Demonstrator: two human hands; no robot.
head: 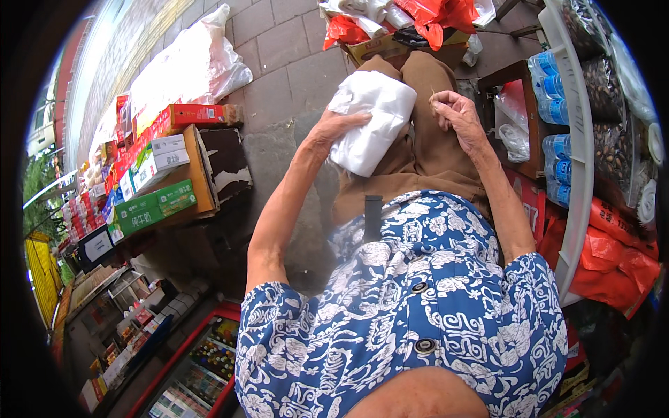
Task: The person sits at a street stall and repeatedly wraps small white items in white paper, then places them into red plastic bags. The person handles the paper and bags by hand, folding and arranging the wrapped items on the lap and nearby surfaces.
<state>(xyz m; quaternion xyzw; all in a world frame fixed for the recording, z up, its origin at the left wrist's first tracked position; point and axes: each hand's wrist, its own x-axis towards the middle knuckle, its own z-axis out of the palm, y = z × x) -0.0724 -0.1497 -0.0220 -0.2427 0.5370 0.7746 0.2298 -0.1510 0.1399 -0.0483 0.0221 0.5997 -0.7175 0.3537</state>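
A folded bundle of white plastic bags (377, 117) lies over my thigh, and my left hand (342, 128) grips its left side with the thumb on top. Above my other thigh, apart from the bundle, my right hand (456, 116) pinches a thin tan rubber band or string (433, 96) between thumb and fingertips. Brown trousers (431, 86) cover my legs beneath both hands. The underside of the bundle and most of my left fingers are hidden.
Before my knees stands a cardboard box (376, 50) heaped with red and white plastic bags (428, 15). Milk cartons (151, 206) fill a wooden table (201, 172) at left. Bottled water packs (555, 167) sit at right beside a pale plastic rim (577, 130).
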